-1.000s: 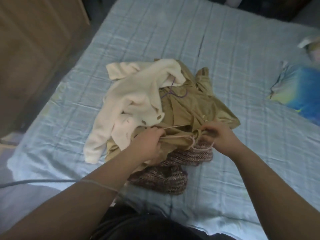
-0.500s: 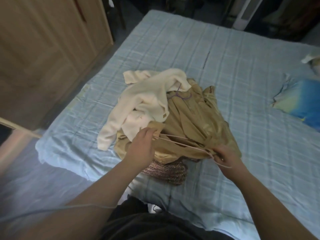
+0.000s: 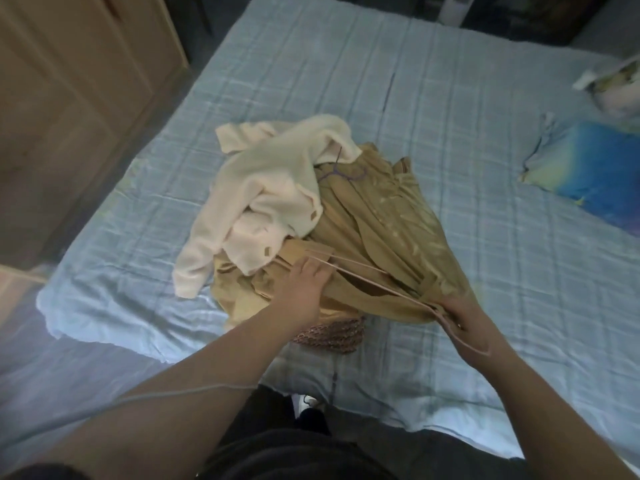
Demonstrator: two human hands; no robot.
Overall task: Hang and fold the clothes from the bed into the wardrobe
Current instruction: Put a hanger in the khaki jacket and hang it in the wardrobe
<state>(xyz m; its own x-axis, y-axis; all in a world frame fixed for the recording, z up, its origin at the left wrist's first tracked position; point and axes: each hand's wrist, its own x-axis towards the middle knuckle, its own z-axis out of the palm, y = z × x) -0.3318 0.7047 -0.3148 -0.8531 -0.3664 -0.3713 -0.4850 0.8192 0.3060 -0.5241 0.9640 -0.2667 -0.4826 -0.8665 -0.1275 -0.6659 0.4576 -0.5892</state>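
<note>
A pile of clothes lies on the light blue bed (image 3: pixel 398 98). A cream fleece jacket (image 3: pixel 263 192) lies on top at the left. A tan garment (image 3: pixel 391 237) spreads to the right of it. A brown knitted piece (image 3: pixel 332 336) pokes out below the pile. A thin pink hanger (image 3: pixel 363 277) runs across the tan garment. My left hand (image 3: pixel 304 289) rests on the tan fabric at the hanger's left end. My right hand (image 3: pixel 464 318) grips the hanger's hook end together with the tan fabric. A purple hanger (image 3: pixel 341 173) lies further back in the pile.
A wooden wardrobe (image 3: pixel 76 84) stands to the left of the bed. A blue and yellow pillow (image 3: pixel 588 174) lies at the right edge, with another pale item (image 3: pixel 613 88) behind it. Dark floor shows between wardrobe and bed.
My hands have moved apart. The right hand has drawn the pink hanger's hook end to the right, so the hanger now stretches across the tan garment. The camera has tilted up.
</note>
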